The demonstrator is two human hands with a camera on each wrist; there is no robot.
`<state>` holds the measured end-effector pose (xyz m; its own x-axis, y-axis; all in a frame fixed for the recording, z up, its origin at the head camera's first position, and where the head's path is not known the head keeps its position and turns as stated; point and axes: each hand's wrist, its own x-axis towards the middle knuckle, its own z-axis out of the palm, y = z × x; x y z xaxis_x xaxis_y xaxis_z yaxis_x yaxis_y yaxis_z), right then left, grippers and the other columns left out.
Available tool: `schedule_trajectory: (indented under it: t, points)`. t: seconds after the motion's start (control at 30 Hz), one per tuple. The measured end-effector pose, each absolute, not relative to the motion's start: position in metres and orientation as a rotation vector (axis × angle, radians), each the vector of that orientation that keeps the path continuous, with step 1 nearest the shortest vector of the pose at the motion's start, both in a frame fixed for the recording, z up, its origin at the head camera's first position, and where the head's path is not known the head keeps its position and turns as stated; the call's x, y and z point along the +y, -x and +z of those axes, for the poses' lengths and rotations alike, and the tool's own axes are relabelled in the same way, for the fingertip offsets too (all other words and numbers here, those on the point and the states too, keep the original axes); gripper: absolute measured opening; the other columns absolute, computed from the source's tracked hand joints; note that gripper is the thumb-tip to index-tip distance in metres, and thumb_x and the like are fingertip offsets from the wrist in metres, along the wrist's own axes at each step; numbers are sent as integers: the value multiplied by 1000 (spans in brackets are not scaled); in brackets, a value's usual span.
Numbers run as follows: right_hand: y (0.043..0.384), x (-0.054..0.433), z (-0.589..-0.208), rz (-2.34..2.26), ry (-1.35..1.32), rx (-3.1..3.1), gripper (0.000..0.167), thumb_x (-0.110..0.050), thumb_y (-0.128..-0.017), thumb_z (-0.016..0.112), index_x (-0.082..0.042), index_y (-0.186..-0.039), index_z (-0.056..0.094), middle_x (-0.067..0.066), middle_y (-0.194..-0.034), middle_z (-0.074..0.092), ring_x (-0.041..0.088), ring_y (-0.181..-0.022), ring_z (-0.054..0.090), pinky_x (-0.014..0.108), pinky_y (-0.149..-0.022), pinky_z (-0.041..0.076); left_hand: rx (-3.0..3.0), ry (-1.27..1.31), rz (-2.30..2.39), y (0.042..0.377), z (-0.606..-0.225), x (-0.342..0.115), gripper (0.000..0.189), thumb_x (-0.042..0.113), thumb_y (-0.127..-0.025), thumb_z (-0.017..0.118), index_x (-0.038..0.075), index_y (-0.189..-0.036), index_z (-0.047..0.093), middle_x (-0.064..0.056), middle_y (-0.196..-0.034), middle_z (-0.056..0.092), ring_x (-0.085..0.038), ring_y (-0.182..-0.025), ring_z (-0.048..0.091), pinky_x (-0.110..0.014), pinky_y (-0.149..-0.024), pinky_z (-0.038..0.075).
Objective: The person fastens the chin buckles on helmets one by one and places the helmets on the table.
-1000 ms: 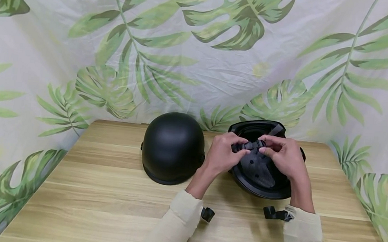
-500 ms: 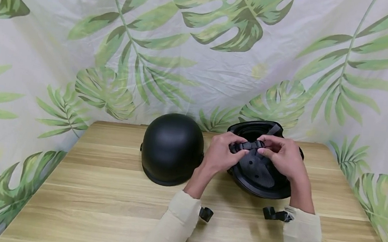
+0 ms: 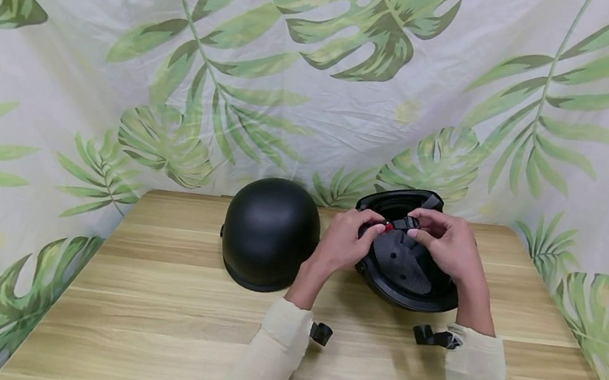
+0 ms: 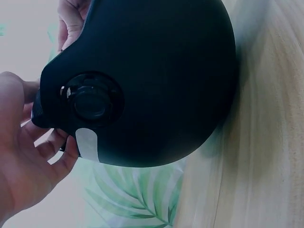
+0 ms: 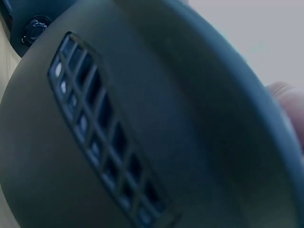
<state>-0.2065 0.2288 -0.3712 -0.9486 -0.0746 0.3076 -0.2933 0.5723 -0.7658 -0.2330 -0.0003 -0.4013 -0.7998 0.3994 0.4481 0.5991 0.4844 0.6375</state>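
A black helmet [image 3: 438, 300] lies with its hollow side up on the table, its padded inside showing. Above its opening, my left hand [image 3: 341, 237] pinches a chin-strap buckle end, where a red piece [image 3: 388, 226] shows at the fingertips. My right hand [image 3: 446, 245] pinches the black buckle part [image 3: 404, 223] beside it; whether the two parts are joined I cannot tell. In the left wrist view the helmet's shell [image 4: 166, 80] has a round knob [image 4: 90, 104], with my left fingers at its rim. The right wrist view shows a vent grille [image 5: 104, 128] and little of my right hand [image 5: 289, 111].
Another black helmet [image 3: 271, 233] stands dome up to the left, close to my left forearm. A wood-grain table [image 3: 157, 323] bears both helmets. Behind it hangs a leaf-patterned cloth [image 3: 293, 90]. Black straps [image 3: 321, 333] stick out at both wrists.
The red piece has come into view at the left fingertips, and less of the buckle shows there. The right hand has shifted very slightly right. Both helmets stay in place.
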Motion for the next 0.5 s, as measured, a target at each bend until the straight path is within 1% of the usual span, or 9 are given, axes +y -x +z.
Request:
schedule_trajectory:
  t: [0.1,0.2,0.33,0.43,0.5]
  points:
    - [207,229,-372,1324,-315,-2558,24,-6,-97,80,-4,-121,78,21,-104,79,0,-79,68,17,-68,51,-2541,834,-1163,232,-401,1,31,27,-111,59,10,-131,76,-11,-111,77,-24,-94,65,-33,-76,50]
    - [207,229,-372,1330,-322,-2555,25,-5,-97,80,-4,-121,78,22,-106,79,-1,-80,68,17,-68,51,-2560,831,-1160,231,-400,1,32,27,-112,57,11,-133,75,-12,-112,75,-24,-94,63,-33,-76,49]
    - [207,231,-373,1324,-343,-2551,26,-5,-96,80,-4,-122,78,22,-107,79,0,-80,68,17,-68,51,-2568,834,-1177,231,-401,1,31,27,-112,57,12,-131,76,-11,-110,74,-24,-94,61,-32,-76,48]
    - [208,232,-373,1316,-358,-2547,25,-7,-97,80,-4,-122,78,20,-105,79,2,-80,68,18,-67,51,-2561,834,-1210,231,-401,1,30,28,-111,59,12,-129,77,-10,-108,73,-23,-92,60,-32,-76,48]
    - [208,232,-373,1313,-359,-2544,26,-8,-97,80,-5,-123,78,20,-105,79,3,-79,68,18,-67,51,-2550,848,-1242,231,-401,1,28,28,-110,63,12,-129,76,-9,-110,74,-23,-95,61,-34,-79,50]
